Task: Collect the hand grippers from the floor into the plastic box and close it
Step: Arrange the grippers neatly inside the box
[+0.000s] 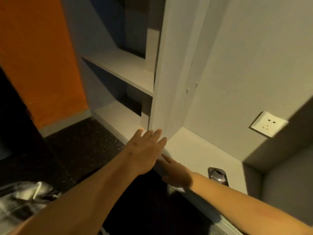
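My left hand [145, 150] is stretched forward, palm down with fingers apart, over the front edge of a low white ledge [194, 150] at the foot of a white shelf unit [122, 68]. My right hand [176, 173] reaches in just below and to the right of it, fingers spread and empty, near the same edge. No hand grippers and no plastic box can be made out in this view.
An orange wall panel [42, 61] stands at the left above dark speckled floor [81, 150]. A wall socket [267, 124] is at the right. A small shiny metal object [218, 177] lies on the ledge. A blurred silvery thing [25, 199] sits bottom left.
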